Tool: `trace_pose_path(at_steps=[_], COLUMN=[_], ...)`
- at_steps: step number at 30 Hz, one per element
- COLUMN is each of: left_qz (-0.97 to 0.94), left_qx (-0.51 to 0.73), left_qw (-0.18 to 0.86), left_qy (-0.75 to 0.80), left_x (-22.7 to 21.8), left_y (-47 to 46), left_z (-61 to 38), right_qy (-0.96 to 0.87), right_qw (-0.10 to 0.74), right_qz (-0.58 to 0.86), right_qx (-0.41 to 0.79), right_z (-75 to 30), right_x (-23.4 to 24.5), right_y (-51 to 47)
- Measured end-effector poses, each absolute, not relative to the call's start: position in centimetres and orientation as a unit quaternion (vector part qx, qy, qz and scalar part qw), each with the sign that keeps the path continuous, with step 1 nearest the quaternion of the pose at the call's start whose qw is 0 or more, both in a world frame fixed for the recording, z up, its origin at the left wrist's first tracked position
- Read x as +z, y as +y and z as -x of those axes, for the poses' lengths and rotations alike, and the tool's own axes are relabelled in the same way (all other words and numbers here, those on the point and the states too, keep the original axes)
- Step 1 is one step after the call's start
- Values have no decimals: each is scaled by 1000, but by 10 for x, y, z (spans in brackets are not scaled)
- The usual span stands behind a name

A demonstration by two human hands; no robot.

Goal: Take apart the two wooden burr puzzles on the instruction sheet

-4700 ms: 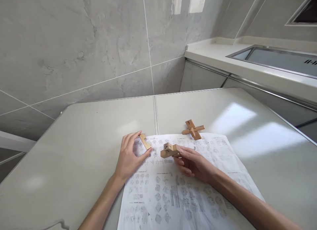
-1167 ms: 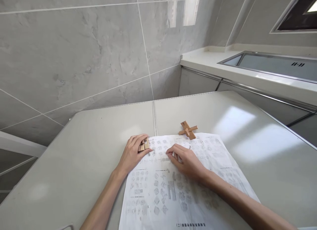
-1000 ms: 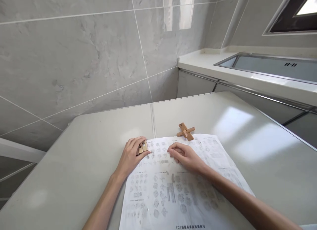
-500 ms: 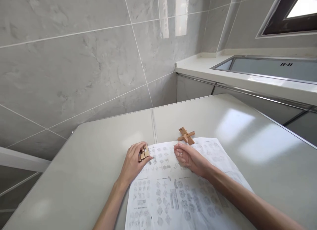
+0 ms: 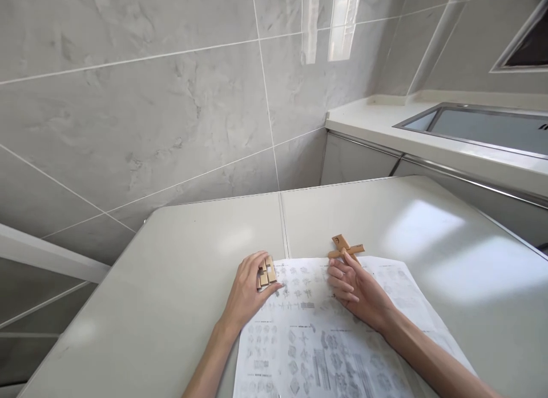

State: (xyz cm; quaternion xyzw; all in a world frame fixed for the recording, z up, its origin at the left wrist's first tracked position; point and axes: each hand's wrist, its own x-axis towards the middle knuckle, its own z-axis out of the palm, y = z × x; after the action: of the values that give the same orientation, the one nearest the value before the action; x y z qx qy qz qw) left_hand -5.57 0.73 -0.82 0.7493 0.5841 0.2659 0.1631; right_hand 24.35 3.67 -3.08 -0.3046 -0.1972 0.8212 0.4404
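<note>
Now: left hand curled around small wooden pieces at instruction sheet corner | right hand loosely open on sheet, fingertips touching wooden cross assembly | table.

I see a pale grey table with a seam down its middle; a printed sheet lies on its near part; a wooden cross piece rests at the sheet's far edge; small wooden blocks sit at its left corner.
</note>
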Motion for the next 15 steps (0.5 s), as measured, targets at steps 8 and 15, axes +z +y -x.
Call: trace_pose_path(at_steps=[8,15], left_qz=[-741,-738], left_qx=[266,269], left_qw=[175,183], left_qy=[592,591], left_x=[-10,-10], left_y=[6,4], left_z=[57,57], right_qy=[-86,-78], right_qw=[444,449], right_qz=[263,227], right_qx=[852,861], right_z=[-243,-245], right_x=[-31,-30], right_y=[36,35])
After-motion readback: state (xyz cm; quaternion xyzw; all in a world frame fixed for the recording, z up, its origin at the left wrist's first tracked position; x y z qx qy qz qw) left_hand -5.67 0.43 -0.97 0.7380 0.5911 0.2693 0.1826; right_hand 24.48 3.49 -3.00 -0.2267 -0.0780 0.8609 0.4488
